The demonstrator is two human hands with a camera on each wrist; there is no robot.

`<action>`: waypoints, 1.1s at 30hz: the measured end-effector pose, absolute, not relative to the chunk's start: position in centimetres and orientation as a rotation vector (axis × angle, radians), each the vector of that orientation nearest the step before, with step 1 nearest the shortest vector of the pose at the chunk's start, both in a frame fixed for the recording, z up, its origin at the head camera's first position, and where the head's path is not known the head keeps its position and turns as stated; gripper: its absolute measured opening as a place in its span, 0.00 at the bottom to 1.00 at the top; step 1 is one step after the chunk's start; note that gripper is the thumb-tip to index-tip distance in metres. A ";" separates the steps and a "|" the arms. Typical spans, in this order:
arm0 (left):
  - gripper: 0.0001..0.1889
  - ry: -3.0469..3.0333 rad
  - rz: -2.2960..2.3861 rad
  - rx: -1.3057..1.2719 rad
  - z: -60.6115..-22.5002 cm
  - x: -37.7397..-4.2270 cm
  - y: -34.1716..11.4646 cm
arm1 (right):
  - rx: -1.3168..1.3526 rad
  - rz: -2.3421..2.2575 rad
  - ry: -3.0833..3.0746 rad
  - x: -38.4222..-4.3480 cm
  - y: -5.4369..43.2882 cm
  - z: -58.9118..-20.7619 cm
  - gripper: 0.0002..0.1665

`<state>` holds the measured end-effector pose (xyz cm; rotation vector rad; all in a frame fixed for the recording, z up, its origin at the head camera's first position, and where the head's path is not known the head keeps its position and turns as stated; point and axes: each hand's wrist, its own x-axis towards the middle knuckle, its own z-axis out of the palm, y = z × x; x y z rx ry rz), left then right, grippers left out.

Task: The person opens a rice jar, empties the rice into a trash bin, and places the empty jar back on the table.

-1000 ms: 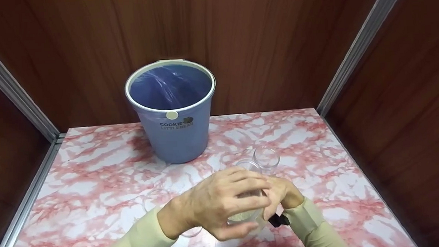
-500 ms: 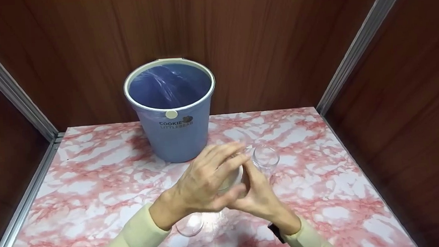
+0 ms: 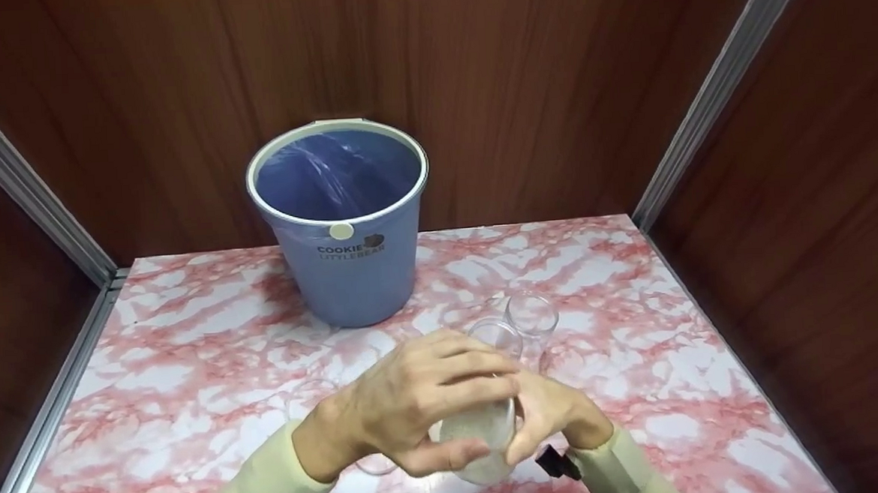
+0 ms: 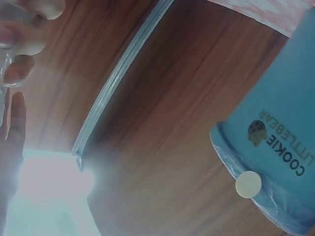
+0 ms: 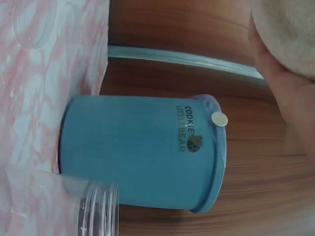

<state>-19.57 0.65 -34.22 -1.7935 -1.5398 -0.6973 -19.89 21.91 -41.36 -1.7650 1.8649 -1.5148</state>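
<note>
Both hands hold a clear jar with pale, grainy contents, low in the head view. My left hand reaches over it from the left, fingers bent across the far side and thumb on the near side. From the right, my right hand grips the jar, partly hidden behind it. The right wrist view shows the pale contents filling one end of the jar, beside the hand. Only some fingers and a bit of clear plastic show in the left wrist view.
Beyond the hands stand two open clear jars; one has a threaded neck. A clear round piece lies near the left wrist. A blue bin with a plastic liner stands at the back. Wood-patterned panels enclose the table.
Both hands lifted slightly away and to the left, turning the jar between them, then came back nearer the front. The bin and standing jars have stayed in place.
</note>
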 end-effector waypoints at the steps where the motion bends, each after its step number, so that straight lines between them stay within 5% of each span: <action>1: 0.25 -1.551 -0.701 -1.776 -34.3 -19.7 0.5 | -1.699 -1.556 1.937 -19.4 21.8 -41.2 0.44; 10: 0.30 -1.656 -0.761 -1.484 -34.0 -20.6 -0.4 | -1.101 -1.853 2.622 -16.4 18.6 -40.1 0.50; 20: 0.29 -1.485 -0.681 -1.707 -33.3 -19.8 -0.2 | -1.575 -1.654 1.605 -20.4 21.4 -41.2 0.45; 25: 0.28 -1.490 -0.593 -1.767 -34.3 -19.1 0.0 | -1.813 -1.435 1.569 -21.5 21.2 -41.9 0.47; 33: 0.25 -1.571 -0.615 -1.600 -34.9 -19.5 -0.5 | -1.502 -1.644 1.828 -20.3 20.5 -41.6 0.47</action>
